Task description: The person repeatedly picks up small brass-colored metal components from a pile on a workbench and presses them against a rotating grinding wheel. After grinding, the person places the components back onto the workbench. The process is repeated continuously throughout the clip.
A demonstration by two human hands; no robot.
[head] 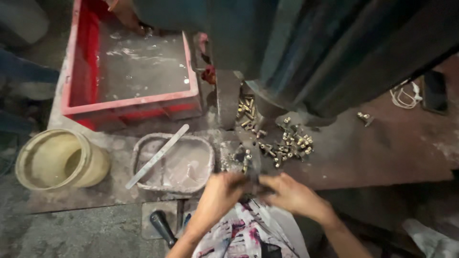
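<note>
Lower centre: left hand [217, 193] and right hand [291, 193], fingers curled together on a dark metal part [252, 177], grip blurred. Just above, scattered brass fittings [287, 145] on worktop [397, 148]. Upper left, one red crate [79, 62]; left, one cream bucket [60, 160]; one grey tray [174, 162].

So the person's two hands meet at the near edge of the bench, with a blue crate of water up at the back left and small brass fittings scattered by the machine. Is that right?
Not quite: in the head view the crate holding water is red, not blue. The rest holds: the left hand and right hand meet at the near edge of the bench, and small brass fittings lie scattered by the machine.
</note>
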